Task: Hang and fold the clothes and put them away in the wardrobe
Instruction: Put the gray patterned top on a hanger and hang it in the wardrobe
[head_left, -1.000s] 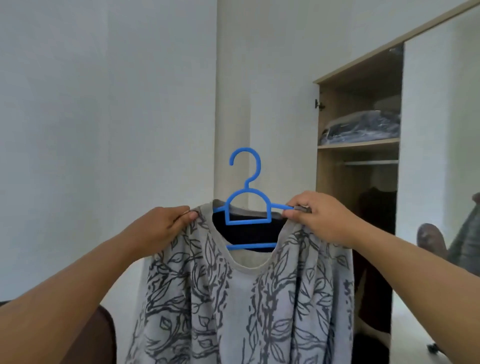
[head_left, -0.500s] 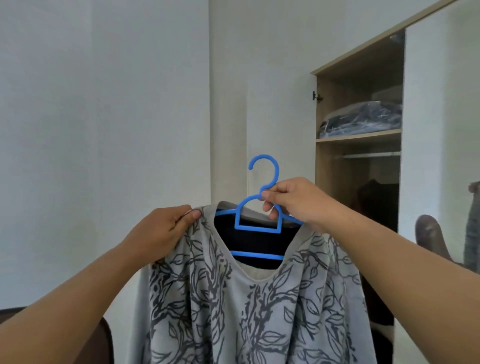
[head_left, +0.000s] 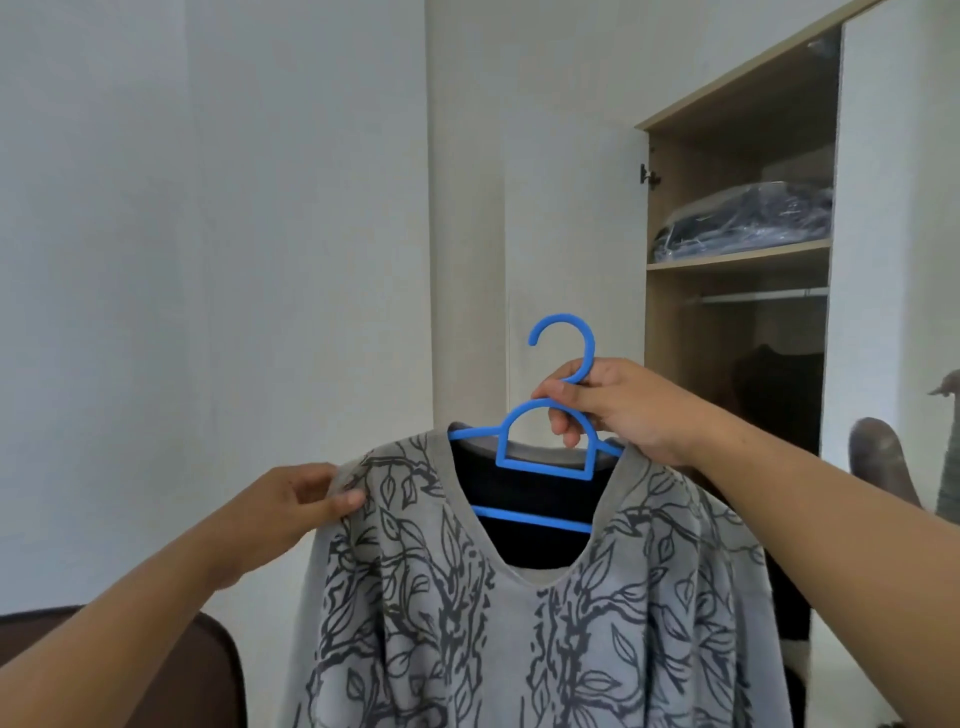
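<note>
A grey top with a dark leaf print (head_left: 519, 613) hangs on a blue plastic hanger (head_left: 543, 465) in front of me. My right hand (head_left: 613, 410) grips the hanger at its neck, just under the hook. My left hand (head_left: 291, 504) pinches the top's left shoulder between thumb and fingers. The open wardrobe (head_left: 727, 312) stands to the right, with a metal rail (head_left: 758, 297) under its shelf and dark clothes hanging below.
A plastic-wrapped dark bundle (head_left: 743, 223) lies on the wardrobe shelf. A white wardrobe door (head_left: 898, 234) stands at the far right. A brown seat back (head_left: 171, 670) is at the lower left. A grey chair (head_left: 883, 467) shows at the right edge.
My right hand has moved from the top's right shoulder to the hanger's neck. The hanger and top have shifted right, toward the wardrobe. My left hand stays on the left shoulder.
</note>
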